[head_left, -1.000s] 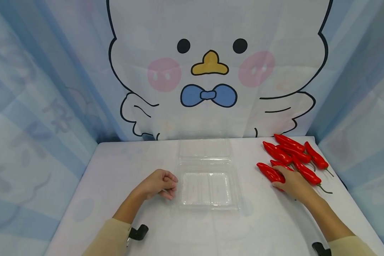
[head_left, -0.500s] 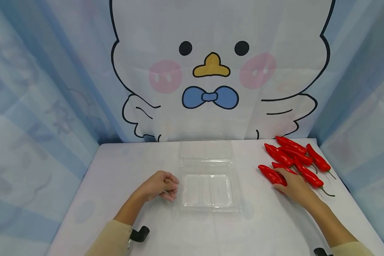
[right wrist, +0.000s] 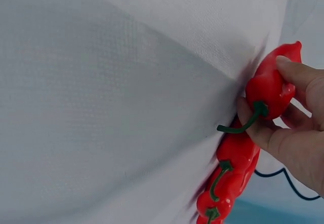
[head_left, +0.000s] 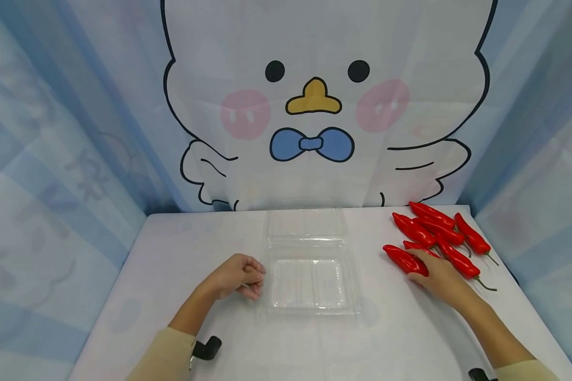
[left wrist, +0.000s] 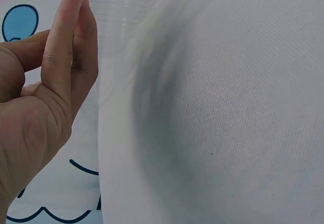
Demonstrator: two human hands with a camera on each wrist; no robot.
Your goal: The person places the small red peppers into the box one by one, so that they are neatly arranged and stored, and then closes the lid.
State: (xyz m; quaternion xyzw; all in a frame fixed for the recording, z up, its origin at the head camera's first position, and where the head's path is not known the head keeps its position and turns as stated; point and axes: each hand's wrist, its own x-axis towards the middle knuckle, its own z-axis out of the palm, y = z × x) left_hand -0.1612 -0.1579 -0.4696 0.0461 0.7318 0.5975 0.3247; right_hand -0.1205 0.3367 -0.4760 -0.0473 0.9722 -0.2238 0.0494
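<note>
A glossy red chili pepper (head_left: pixel 402 259) lies between the thumb and fingers of my right hand (head_left: pixel 439 279), at the near left of a group of peppers. In the right wrist view, the thumb presses one side of this chili pepper (right wrist: pixel 266 89) and fingers support the other; its green stem points away from the hand. My left hand (head_left: pixel 238 276) is beside the left edge of a clear plastic clamshell box (head_left: pixel 307 286), which lies with its lid (head_left: pixel 306 222) folded back. In the left wrist view, the left hand's fingers (left wrist: pixel 59 46) are fairly straight and hold nothing visible; contact with the box is unclear.
Several more red peppers (head_left: pixel 459 259) with green stems lie crowded at the table's back right corner. The white table (head_left: pixel 186 238) meets a cartoon-printed curtain (head_left: pixel 310 180) at the back, and blue curtains (head_left: pixel 52 238) stand at both sides.
The right hand's grip on the chili pepper has changed slightly, and more of the pepper's near end shows. The left hand and the box stay put; the head view shifts slightly.
</note>
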